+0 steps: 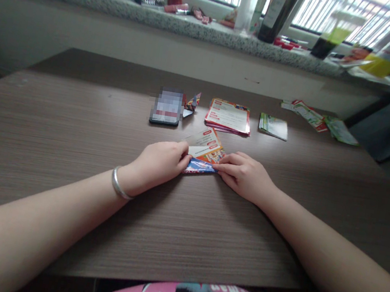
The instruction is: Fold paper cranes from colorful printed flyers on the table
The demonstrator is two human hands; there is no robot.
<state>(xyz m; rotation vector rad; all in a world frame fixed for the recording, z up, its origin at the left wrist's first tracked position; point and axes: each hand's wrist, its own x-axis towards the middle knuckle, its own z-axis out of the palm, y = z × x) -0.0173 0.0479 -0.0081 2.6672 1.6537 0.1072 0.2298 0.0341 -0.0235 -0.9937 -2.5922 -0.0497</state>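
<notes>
While both hands grip folded card, its red labels too small to read

A dark brown wood-grain table carries a row of things toward its far edge: a smartphone with a pixelated face, a folded patterned paper piece just beside it, a stack of red-edged printed sheets, and a smaller green-and-white paper stack. Loose green and red printed papers lie near the far right corner. Closer in, a partly folded orange-and-blue sheet lies midway across.
</notes>
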